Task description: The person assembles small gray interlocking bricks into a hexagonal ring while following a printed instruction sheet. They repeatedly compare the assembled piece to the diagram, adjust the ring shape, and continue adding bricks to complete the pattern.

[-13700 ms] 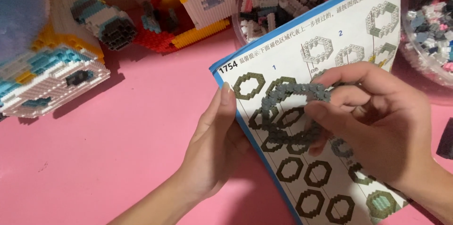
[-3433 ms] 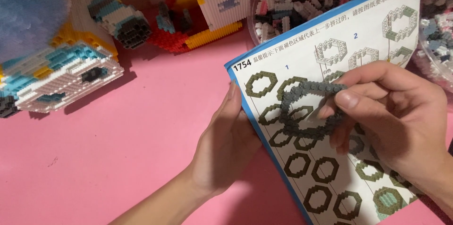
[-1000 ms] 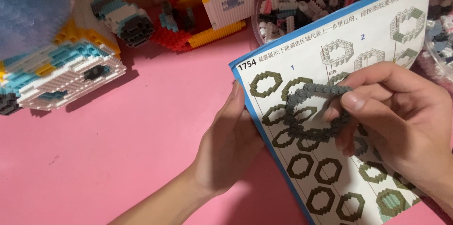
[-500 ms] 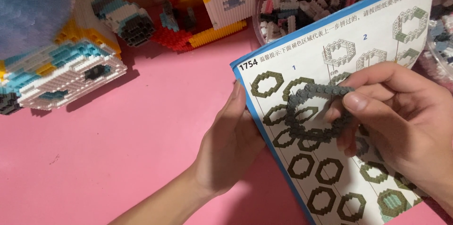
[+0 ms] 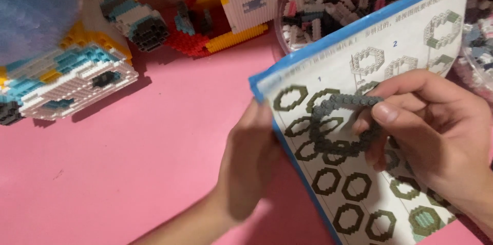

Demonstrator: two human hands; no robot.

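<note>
My right hand [image 5: 426,132] pinches a grey ring built of small bricks [image 5: 339,124] between thumb and fingers, holding it over a printed instruction sheet [image 5: 370,70] with a blue border and rows of ring diagrams. My left hand [image 5: 249,160] grips the left edge of that sheet, fingers tucked behind it, and tilts it up off the pink table [image 5: 144,152]. The ring hides part of the drawings under it.
A white, blue and yellow brick model [image 5: 61,78] stands at the left. A red and yellow brick build with a white tower [image 5: 226,19] sits at the back. A clear tub of loose small bricks [image 5: 328,3] is behind the sheet, another container at the right edge [image 5: 480,65].
The view has drifted slightly; my hands, the sheet and the grey ring keep nearly the same pose, with the ring still held over the diagrams.
</note>
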